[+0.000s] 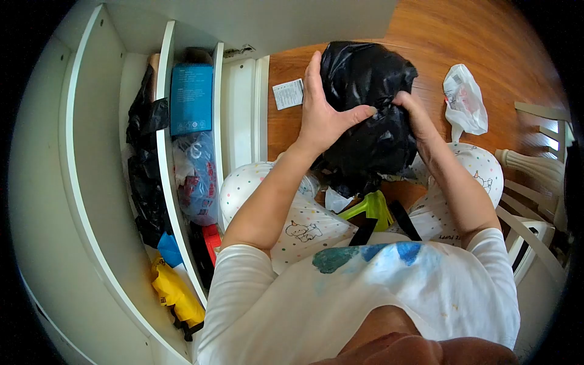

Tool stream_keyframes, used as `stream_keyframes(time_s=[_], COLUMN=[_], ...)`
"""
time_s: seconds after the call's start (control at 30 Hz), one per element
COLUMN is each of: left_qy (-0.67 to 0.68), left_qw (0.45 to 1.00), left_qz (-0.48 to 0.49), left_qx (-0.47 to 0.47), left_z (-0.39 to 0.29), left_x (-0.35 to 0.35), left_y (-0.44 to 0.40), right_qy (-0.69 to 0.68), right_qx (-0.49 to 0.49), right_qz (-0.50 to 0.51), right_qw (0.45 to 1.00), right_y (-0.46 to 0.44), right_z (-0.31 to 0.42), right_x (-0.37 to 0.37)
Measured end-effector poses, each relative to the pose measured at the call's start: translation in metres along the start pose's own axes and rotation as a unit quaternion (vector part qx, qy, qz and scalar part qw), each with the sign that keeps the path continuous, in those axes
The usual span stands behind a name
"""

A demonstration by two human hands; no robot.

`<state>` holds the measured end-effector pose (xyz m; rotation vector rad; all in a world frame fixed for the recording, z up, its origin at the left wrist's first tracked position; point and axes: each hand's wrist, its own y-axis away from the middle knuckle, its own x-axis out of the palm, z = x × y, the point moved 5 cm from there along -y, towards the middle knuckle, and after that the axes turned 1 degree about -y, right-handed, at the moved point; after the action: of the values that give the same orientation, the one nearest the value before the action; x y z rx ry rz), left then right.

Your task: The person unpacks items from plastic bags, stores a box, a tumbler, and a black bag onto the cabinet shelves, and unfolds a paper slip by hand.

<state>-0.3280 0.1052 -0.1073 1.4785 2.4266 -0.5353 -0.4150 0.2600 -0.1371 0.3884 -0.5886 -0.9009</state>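
1. Black plastic bundle (365, 143): the central landmark, crumpled and glossy, held between the two hands above the lap, over the wooden floor (420, 30).
2. Left hand (322, 118): spread open against the left side of the bundle, with the fingers extended toward its far end and the thumb laid across its upper surface.
3. Right hand (420, 118): closed on the right side of the bundle, with its fingers bent into a fold of the plastic.
4. Lime-green object (377, 210): just on the wearer's side of the bundle, between the legs; a small white piece (336, 200) lies beside it.
5. Patterned trousers (292, 225): white with coloured dots, one leg to either side of the bundle's near end.
6. Printed white slip (288, 94): on the floor, left of the bundle and near the left hand.
7. White plastic bag (466, 100): on the floor, right of the bundle and apart from it.
8. White cabinet (72, 152): left of the bundle, partitioned. One compartment contains a blue box (191, 97), a translucent bag (198, 182) and a red item (211, 242); the next, farther from the bundle, contains black plastic (146, 176) and a yellow bag (176, 292).
9. Pale chair (535, 170): right of the bundle, beyond the right knee.
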Motion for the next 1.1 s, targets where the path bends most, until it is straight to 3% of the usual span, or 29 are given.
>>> stream_keyframes(time_s=[0.13, 0.2, 0.23, 0.33, 0.57, 0.8, 0.9, 0.97, 1.1], left_qy=[0.054, 0.186, 0.186, 0.306, 0.413, 0.400, 0.385, 0.288, 0.312], left_qw=[0.994, 0.965, 0.965, 0.904, 0.854, 0.848, 0.859, 0.909, 0.907], left_qz=[0.019, 0.055, 0.054, 0.168, 0.157, 0.141, 0.150, 0.169, 0.170], left_qx=[-0.097, -0.179, -0.179, -0.247, -0.275, -0.319, -0.302, -0.249, -0.227], left_z=[0.010, 0.022, 0.025, 0.027, 0.020, 0.025, 0.020, 0.023, 0.018], left_x=[0.001, 0.010, 0.011, 0.031, 0.041, 0.039, 0.038, 0.036, 0.035], left_y=[0.002, 0.004, 0.005, 0.018, 0.023, 0.021, 0.018, 0.016, 0.017], right_qy=[-0.161, -0.172, -0.185, -0.177, -0.198, -0.246, -0.257, -0.255, -0.248], right_qx=[0.067, 0.059, 0.052, 0.033, 0.064, 0.057, 0.068, 0.066, 0.073], right_qz=[-0.018, -0.013, -0.010, -0.029, -0.010, 0.000, 0.018, 0.028, 0.030], right_qw=[0.984, 0.983, 0.981, 0.983, 0.978, 0.968, 0.964, 0.964, 0.965], right_y=[0.006, 0.005, 0.004, 0.003, 0.000, -0.001, 0.000, 0.000, 0.004], right_z=[0.005, 0.010, 0.013, 0.014, -0.006, -0.007, -0.006, -0.006, -0.004], right_x=[-0.003, -0.008, -0.010, -0.011, -0.001, -0.002, -0.001, 0.000, 0.003])
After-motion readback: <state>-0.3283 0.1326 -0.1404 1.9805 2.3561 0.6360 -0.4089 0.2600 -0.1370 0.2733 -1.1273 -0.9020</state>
